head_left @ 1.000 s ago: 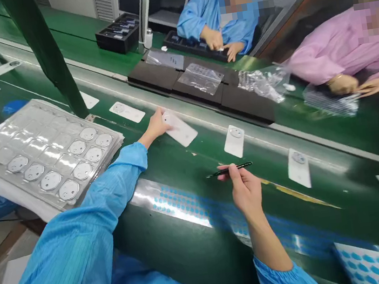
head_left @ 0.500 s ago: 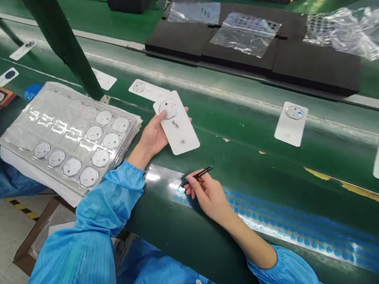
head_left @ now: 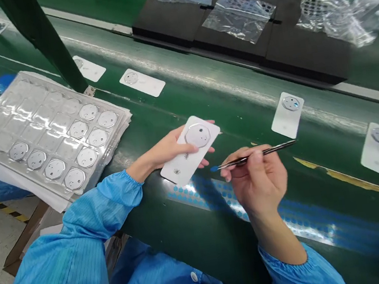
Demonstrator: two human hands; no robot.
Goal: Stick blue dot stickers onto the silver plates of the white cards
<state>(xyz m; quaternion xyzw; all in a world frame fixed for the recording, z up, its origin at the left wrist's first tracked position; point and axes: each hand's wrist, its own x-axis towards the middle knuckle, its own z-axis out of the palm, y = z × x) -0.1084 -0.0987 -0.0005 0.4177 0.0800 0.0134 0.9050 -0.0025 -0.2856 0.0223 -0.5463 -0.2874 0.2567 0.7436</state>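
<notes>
We list, in our left hand (head_left: 171, 148), one white card (head_left: 193, 158), tilted, held above the desk (head_left: 174, 231); fingers closed on it, thumb across the face, the others behind. Near its upper end we note one pale round piece (head_left: 197, 134), with small dark marks lower down.

In our right hand (head_left: 263, 176): one pair of dark tweezers (head_left: 277, 148), fingers pinched around it, points towards the card, just beside it. At the points, one blue dot (head_left: 213, 169), apart from the card.

Under both hands: one clear strip (head_left: 235, 201) bearing rows of blue dots.

To our left: one clear plastic tray (head_left: 42, 134), nine round pieces in its pockets, others without.

Beyond the card: a further card (head_left: 148, 85) flat on the desk; two more (head_left: 287, 119) to our right, well apart. Across from us: black boxes (head_left: 308, 57), clear bags (head_left: 240, 17) lying on top.
</notes>
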